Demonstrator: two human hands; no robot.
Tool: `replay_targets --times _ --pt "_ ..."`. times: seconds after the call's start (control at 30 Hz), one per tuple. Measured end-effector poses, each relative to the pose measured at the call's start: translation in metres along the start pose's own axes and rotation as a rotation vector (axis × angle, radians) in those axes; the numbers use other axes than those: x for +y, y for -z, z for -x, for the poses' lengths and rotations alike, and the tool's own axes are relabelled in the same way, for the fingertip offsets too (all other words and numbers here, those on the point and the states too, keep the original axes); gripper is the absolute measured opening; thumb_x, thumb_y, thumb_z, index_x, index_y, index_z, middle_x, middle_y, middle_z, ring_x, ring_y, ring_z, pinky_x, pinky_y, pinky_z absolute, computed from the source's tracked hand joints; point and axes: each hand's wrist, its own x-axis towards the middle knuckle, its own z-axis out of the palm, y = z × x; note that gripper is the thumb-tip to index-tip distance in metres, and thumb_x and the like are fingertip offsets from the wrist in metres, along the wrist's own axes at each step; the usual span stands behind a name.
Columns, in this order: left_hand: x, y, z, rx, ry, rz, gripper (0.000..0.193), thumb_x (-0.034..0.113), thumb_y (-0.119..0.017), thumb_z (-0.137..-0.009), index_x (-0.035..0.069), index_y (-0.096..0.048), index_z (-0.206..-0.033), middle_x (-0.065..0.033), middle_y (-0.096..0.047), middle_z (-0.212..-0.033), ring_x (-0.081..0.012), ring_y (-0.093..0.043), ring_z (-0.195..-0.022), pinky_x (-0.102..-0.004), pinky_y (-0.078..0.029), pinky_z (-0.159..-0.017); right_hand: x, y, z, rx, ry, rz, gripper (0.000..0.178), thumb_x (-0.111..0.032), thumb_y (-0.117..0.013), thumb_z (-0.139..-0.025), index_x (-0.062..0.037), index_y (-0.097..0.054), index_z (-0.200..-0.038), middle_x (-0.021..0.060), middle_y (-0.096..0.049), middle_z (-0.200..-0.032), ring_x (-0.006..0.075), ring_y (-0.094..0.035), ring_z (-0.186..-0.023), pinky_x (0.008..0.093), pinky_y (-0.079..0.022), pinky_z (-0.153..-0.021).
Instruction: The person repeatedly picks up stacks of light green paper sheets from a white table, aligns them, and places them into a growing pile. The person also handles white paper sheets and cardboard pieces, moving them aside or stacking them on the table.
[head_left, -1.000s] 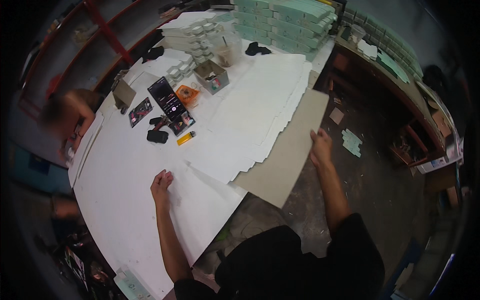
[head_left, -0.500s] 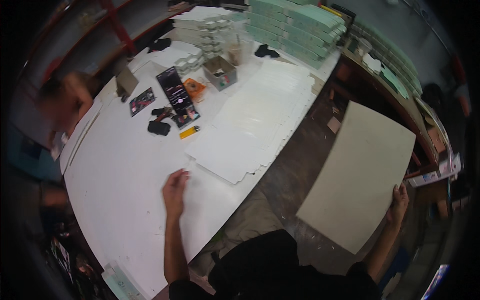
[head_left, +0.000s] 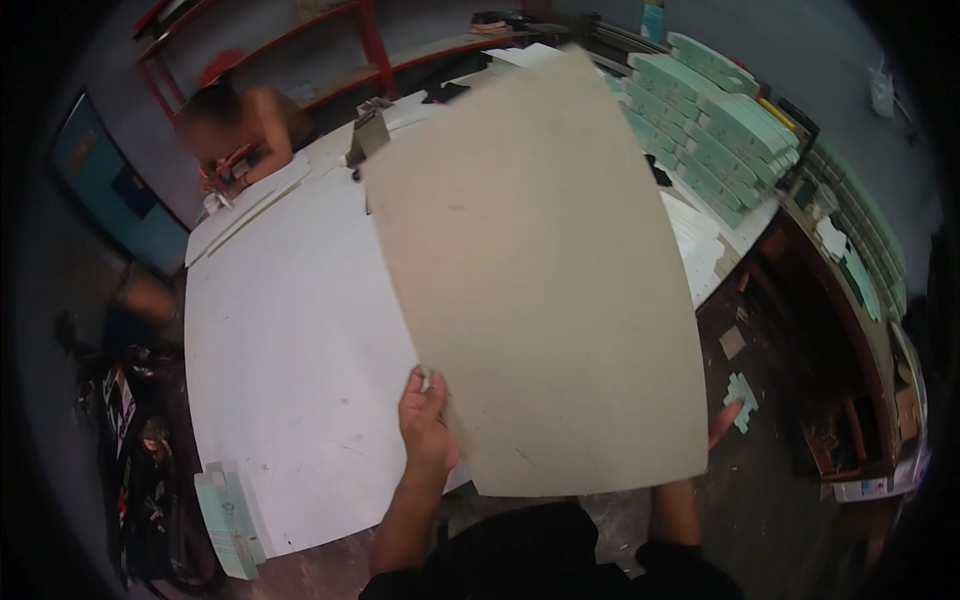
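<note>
A large greyish-beige cardboard sheet [head_left: 550, 280] is held up in front of me, tilted over the white table [head_left: 290, 370]. My left hand [head_left: 428, 420] pinches its left edge near the lower corner. Behind the lower right edge is my right hand [head_left: 724, 424]. Only a finger of it sticks out past the edge; the sheet hides the rest, so its grip does not show. Much of the tabletop lies hidden behind the sheet, and part of a white sheet stack [head_left: 698, 240] shows past its right side.
Stacked pale green cartons [head_left: 715, 130] stand at the back right. A folded green carton [head_left: 228, 515] rests at the table's near left corner. Another person [head_left: 250, 135] leans on the far left edge. A wooden shelf unit [head_left: 835, 330] stands on the right; a green cut-out [head_left: 738, 400] is on the floor.
The cardboard sheet has moved from the right side to in front of me, over the table. My left hand has taken hold of its left edge. The view has turned left.
</note>
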Motion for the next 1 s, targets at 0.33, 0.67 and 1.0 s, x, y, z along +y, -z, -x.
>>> replay_targets --times 0.33,0.67,1.0 --pt "0.032 -0.061 -0.079 -0.052 -0.367 0.075 0.039 0.015 -0.049 -0.113 0.003 -0.04 -0.149 -0.0159 -0.059 -0.141 -0.0246 -0.06 -0.129 -0.0415 -0.048 -0.111 0.084 0.04 -0.095 0.517 0.097 1.109 0.065 -0.006 -0.073 -0.096 0.0042 -0.042 -0.152 0.0158 -0.06 -0.14 0.0255 -0.061 -0.127 0.0403 -0.051 -0.107" --pt "0.021 0.154 -0.108 0.153 -0.345 -0.815 0.044 0.007 -0.063 -0.104 -0.007 -0.047 -0.143 -0.0185 -0.072 -0.115 -0.0236 -0.07 -0.109 -0.0397 -0.054 -0.103 -0.063 0.12 -0.348 0.458 0.309 0.994 0.054 -0.006 -0.064 -0.103 0.0021 -0.039 -0.151 0.0145 -0.059 -0.142 0.0268 -0.059 -0.132 0.0433 -0.046 -0.115" --pt "0.005 0.182 -0.096 0.275 -0.276 -0.791 0.031 0.006 -0.068 -0.102 -0.007 -0.058 -0.128 -0.0143 -0.075 -0.099 -0.0183 -0.071 -0.094 -0.0342 -0.055 -0.094 -0.072 0.284 -0.482 0.701 0.299 1.395 0.025 -0.003 -0.064 -0.102 -0.0017 -0.053 -0.125 0.0096 -0.069 -0.111 0.0193 -0.072 -0.095 0.0346 -0.062 -0.075"
